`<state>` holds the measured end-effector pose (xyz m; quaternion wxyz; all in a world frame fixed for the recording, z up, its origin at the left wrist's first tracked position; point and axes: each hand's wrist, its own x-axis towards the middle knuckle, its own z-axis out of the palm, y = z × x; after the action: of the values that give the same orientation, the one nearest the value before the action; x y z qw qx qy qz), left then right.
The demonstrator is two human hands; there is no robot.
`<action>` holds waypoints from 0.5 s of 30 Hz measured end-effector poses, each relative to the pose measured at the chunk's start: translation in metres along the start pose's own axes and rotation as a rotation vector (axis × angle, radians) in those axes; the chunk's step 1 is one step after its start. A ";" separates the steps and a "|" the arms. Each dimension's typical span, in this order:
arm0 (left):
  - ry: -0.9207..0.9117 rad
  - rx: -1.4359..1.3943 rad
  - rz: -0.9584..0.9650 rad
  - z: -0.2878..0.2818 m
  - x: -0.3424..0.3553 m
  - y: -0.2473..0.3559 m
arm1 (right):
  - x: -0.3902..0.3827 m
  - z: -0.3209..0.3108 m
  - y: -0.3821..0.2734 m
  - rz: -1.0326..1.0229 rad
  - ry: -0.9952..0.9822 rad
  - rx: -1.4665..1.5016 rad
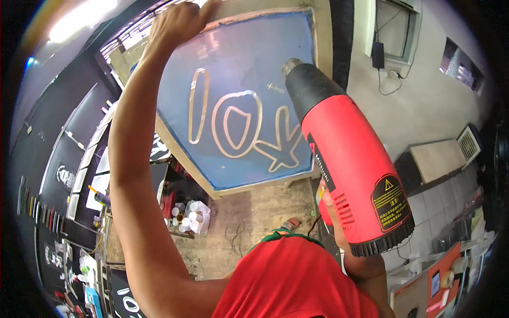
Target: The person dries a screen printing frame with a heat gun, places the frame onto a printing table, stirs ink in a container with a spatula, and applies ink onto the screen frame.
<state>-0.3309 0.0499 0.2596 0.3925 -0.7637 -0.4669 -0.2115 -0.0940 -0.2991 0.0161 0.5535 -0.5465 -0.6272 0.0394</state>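
My left hand (183,22) grips the top edge of a screen printing frame (324,37), its fingers partly hidden behind the edge. Stretched inside the frame is a blue coated mesh (172,95) with pale outlined shapes. In front of its right side is a red and black heat gun (339,143), with its metal nozzle (290,65) pointing up toward the mesh. My right hand (327,203) is wrapped around the gun's handle, mostly hidden by the gun's body. The nozzle appears close to the mesh, but I cannot tell the exact gap.
White cups and a plastic bag (200,217) are on the left, beyond my left arm. Dark shelving and leaning panels (79,185) line the left wall. At the right stand a beige box (437,161) and an orange board (437,281). Thin cords (237,238) lie on the floor.
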 end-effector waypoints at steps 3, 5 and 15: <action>0.032 -0.198 -0.068 0.006 -0.015 -0.002 | -0.002 -0.002 0.007 -0.058 0.136 -0.127; 0.052 -0.236 -0.059 0.009 -0.021 -0.002 | -0.004 -0.007 0.012 -0.012 0.131 -0.069; -0.011 -0.275 -0.041 0.011 -0.009 -0.034 | -0.024 -0.004 0.040 0.047 0.216 -0.145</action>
<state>-0.3656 0.0623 0.2605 0.2770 -0.8018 -0.4511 -0.2773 -0.0707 -0.3027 -0.0242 0.5758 -0.6006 -0.5523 -0.0521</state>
